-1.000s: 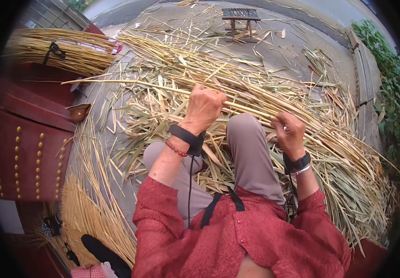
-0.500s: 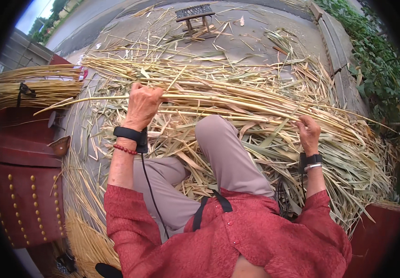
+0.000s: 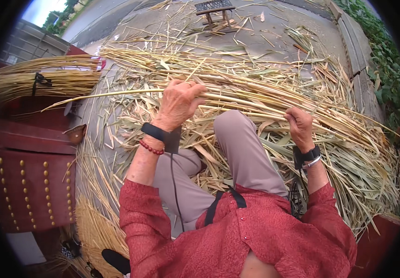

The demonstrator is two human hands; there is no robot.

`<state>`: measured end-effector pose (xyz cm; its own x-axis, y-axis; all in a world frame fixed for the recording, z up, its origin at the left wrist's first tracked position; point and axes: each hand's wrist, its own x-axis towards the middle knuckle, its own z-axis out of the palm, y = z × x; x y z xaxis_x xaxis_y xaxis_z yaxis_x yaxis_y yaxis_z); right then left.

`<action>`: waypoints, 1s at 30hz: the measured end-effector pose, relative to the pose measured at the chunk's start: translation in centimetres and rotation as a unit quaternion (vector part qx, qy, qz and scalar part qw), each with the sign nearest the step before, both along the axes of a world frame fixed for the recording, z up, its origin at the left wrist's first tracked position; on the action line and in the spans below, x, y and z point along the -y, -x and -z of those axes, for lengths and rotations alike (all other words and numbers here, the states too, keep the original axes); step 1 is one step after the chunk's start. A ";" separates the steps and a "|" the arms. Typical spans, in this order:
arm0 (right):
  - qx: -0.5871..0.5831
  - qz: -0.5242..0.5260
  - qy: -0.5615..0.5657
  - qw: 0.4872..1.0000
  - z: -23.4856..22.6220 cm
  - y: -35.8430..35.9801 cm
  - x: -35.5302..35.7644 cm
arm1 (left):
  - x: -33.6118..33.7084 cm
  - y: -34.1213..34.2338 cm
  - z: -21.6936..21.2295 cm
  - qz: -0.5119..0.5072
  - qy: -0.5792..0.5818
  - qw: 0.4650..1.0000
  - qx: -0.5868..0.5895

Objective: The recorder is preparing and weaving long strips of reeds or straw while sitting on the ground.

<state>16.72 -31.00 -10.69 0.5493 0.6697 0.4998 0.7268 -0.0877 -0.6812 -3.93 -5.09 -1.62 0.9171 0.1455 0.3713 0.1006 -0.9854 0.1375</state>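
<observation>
Held across the lap: a long, thin, pale yellow-green reed stalk (image 3: 130,93), its long axis running left to right with a slight downward slope toward the right. Left end pointed out over the dark red studded wooden chest (image 3: 28,185), tapering to a fine tip well left of the left hand (image 3: 178,103). Right part merged into other stalks on the way to the right hand (image 3: 299,127), so cannot tell exactly where it ended.

Left hand closed in a fist around the stalk, knuckles up, fingers wrapped over the top, black wrist strap and red bead bracelet just near of it. Right hand also closed, gripping a few stalks of the same run, lower and to the right, with a black band and a silver bangle on the wrist. Hands well apart, the bent knee in grey-beige trousers (image 3: 241,148) between and just near of them.

Beneath and beyond the hands lay a broad heap of loose dry straw-coloured reeds and leaves (image 3: 265,83), spread over the grey paved ground (image 3: 274,37), most stalks lying the same left-to-right way. Far left, a tied bundle of trimmed yellow reeds (image 3: 42,81) rested on the chest. At the far edge stood a small dark wooden stool (image 3: 216,11).
</observation>
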 end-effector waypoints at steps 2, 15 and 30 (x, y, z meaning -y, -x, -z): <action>-0.004 -0.014 0.002 1.000 -1.4 1.4 -1.7 | 0.7 -0.2 0.6 0.005 -0.007 1.000 0.029; 0.047 -0.044 -0.026 0.998 -3.8 5.9 -5.8 | 2.1 0.1 0.4 0.024 -0.012 0.995 0.099; 0.105 -0.014 -0.034 0.994 -3.1 5.0 -7.3 | 5.3 5.0 -6.4 0.012 0.224 0.930 0.293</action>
